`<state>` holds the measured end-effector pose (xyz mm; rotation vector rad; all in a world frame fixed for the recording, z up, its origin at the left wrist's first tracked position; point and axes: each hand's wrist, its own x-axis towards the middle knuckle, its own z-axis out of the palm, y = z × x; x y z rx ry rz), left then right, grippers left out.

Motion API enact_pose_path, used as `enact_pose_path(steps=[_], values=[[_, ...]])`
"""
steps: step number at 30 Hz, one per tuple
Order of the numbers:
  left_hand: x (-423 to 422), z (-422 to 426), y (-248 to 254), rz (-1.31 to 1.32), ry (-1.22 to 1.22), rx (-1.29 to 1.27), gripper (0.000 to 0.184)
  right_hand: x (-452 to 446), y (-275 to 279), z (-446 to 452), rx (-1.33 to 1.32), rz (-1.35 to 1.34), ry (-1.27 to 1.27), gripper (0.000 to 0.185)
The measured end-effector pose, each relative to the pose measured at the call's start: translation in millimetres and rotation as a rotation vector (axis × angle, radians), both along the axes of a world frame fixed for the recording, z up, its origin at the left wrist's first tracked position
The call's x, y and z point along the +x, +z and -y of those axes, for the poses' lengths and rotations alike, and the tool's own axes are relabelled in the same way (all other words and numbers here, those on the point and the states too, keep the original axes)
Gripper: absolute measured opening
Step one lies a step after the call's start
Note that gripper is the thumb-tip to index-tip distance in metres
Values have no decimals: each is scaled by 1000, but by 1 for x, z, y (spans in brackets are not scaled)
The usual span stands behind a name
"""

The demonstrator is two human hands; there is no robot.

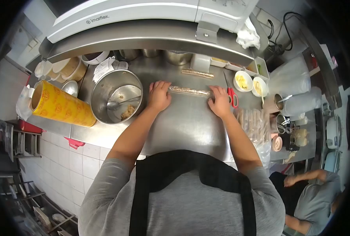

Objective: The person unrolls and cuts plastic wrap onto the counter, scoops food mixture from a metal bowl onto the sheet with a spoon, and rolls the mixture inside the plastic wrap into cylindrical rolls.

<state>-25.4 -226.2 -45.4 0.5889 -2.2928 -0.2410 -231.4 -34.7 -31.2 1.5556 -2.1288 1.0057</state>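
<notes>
On the steel counter (186,129) lies a thin roll wrapped in clear plastic film (190,91); its filling looks pale brown. At the roll's left end, my left hand (159,96) is closed with its fingers curled over the twisted film. My right hand (220,101) grips the other end, fingers bent over it and thumb to the inside. A second wrapped roll (198,74) rests just beyond. Beside my left forearm stands a metal pot (97,100) holding a spoon (113,105) and a clump of pale brown mixture (128,112). Red-handled scissors (233,97) lie beside my right hand.
A large yellow film roll (65,104) leans at left. Two white bowls (244,87) hold yellow food at right, above a stack of plastic-wrapped items (251,128). A steel shelf (151,39) overhangs the counter's back. Another person (316,196) is at lower right.
</notes>
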Motion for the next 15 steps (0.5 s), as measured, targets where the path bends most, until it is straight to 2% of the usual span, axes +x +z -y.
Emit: enact_pose_path(steps=[2, 4, 6, 7, 8, 10, 11, 12, 15], values=[[5, 6, -3, 53, -54, 70, 6, -6, -14, -10, 90, 28, -3, 14], [8, -2, 9, 119, -38, 193, 6, -6, -2, -10, 126, -29, 9, 8], [14, -15, 27, 207, 44, 374, 6, 4, 14, -25, 191, 367, -31, 7], [27, -25, 40, 231, -14, 372, 4, 13, 24, -39, 226, 568, -57, 8], [48, -36, 53, 254, -77, 373, 4, 25, 36, -58, 114, 757, 23, 9], [91, -58, 68, 290, -284, 410, 7, 47, 39, -96, 201, 925, 105, 10], [112, -71, 62, 335, -285, 446, 7, 61, 38, -114, 244, 1011, 148, 11], [124, -80, 57, 376, -283, 478, 7, 76, 36, -126, 269, 844, 158, 10], [134, -94, 15, 221, -247, 279, 4, 95, 4, -137, 262, 331, 94, 6]])
